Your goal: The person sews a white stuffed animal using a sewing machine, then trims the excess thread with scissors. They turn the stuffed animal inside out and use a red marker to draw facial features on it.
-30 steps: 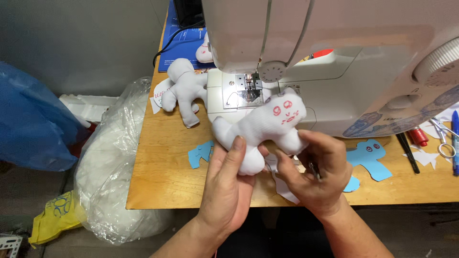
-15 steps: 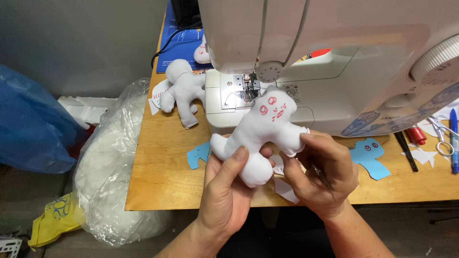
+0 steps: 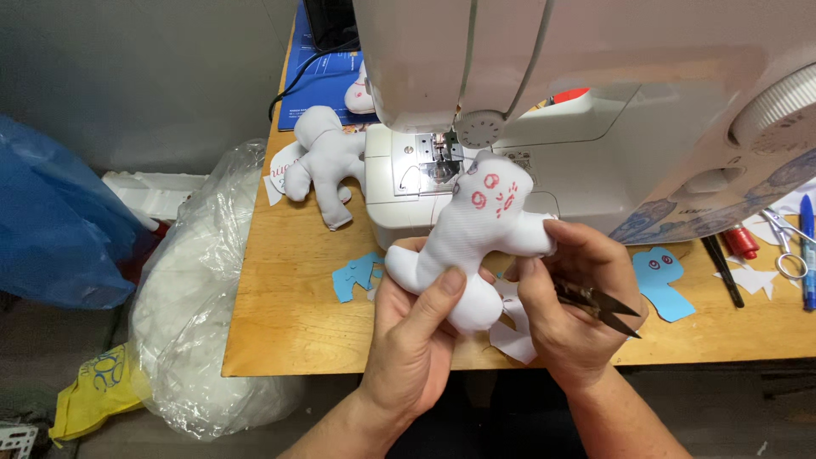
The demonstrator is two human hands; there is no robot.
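Note:
A white stuffed doll (image 3: pixel 476 234) with a face drawn in red sits upright between both hands, in front of a white sewing machine (image 3: pixel 595 102). My left hand (image 3: pixel 421 331) grips the doll's lower body, thumb pressed on one leg. My right hand (image 3: pixel 569 297) pinches the doll's arm with its fingertips and also holds small thread snips (image 3: pixel 599 303), blades pointing right. A second white stuffed doll (image 3: pixel 327 161) lies on the wooden table (image 3: pixel 289 306) to the left of the machine.
Blue paper cut-outs (image 3: pixel 659 280) and white fabric scraps (image 3: pixel 514 336) lie on the table. Pens, a red spool and scissors (image 3: pixel 786 242) are at the right edge. A clear bag of white stuffing (image 3: pixel 200 314) and a blue plastic bag (image 3: pixel 55 221) sit left of the table.
The doll has been turned from lying sideways to standing upright, head toward the machine. Both hands kept hold and shifted slightly with it.

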